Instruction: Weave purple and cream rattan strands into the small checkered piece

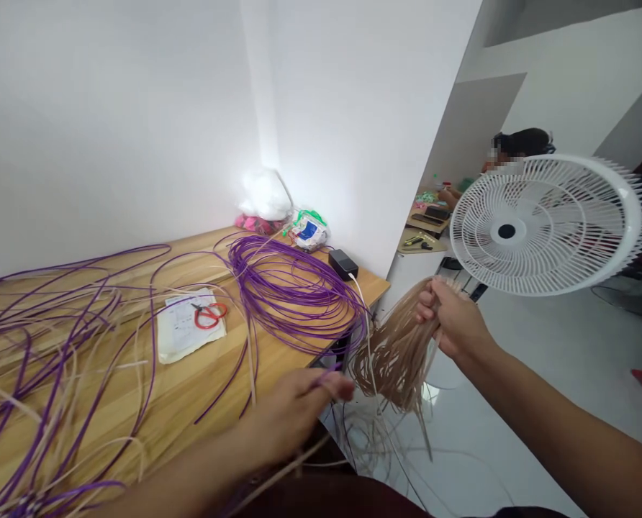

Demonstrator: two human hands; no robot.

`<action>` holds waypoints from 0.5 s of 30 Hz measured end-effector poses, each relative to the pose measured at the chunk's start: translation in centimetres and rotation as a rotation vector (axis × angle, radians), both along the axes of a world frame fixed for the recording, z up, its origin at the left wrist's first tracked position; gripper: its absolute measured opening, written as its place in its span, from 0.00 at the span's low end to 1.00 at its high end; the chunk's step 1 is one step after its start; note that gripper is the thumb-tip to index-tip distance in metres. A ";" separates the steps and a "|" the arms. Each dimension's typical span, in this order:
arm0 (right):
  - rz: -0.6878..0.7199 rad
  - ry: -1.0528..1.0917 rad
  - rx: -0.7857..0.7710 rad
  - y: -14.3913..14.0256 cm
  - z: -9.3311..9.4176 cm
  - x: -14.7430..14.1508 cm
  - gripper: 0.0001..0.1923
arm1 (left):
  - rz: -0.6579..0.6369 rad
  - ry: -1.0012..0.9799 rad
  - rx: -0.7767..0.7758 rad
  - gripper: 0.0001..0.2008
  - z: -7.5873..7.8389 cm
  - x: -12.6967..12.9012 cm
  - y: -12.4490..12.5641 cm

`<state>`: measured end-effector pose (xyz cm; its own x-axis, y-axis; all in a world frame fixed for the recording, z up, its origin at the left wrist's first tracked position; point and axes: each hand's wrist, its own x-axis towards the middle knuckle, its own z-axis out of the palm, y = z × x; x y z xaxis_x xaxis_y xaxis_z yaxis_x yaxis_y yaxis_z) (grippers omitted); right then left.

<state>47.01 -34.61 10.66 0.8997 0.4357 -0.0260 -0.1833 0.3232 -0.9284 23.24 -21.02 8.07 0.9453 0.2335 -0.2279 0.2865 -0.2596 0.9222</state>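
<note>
My right hand (453,313) is closed around the top of a looped bundle of beige plastic strands (399,345), which hangs beside the table's right end above the floor. My left hand (304,403), a little blurred, is closed near the table's front edge; a short bit of purple strand (329,374) shows at its fingers. Beyond it a big coil of purple strand (294,295) lies on the wooden table (191,381), partly over the right edge. Red-handled scissors (209,315) rest on a white paper packet (183,338) left of the coil.
Loose purple and beige strands (56,360) tangle over the table's left part. A black box (343,265) with a white cable, a plastic package (309,232) and a white bag (267,194) stand near the wall. A white fan (548,230) stands at right; behind it sits a person (523,142).
</note>
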 end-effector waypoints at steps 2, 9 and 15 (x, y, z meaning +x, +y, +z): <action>0.044 -0.010 -0.015 0.6 -0.3 -1.0 0.18 | -0.064 -0.065 -0.136 0.21 -0.9 3.8 -2.1; 0.209 -0.026 -0.201 0.3 -2.6 -0.7 0.19 | -0.302 0.108 -0.472 0.28 -0.4 6.3 -5.0; 0.755 -0.066 -0.621 -3.0 -2.7 0.9 0.28 | 0.148 -0.137 -0.307 0.21 1.6 6.6 3.2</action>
<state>47.92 -37.57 8.01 0.3978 0.8231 -0.4053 -0.0829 -0.4077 -0.9093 29.87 -17.81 9.72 0.9329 0.3103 -0.1826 0.1689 0.0708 0.9831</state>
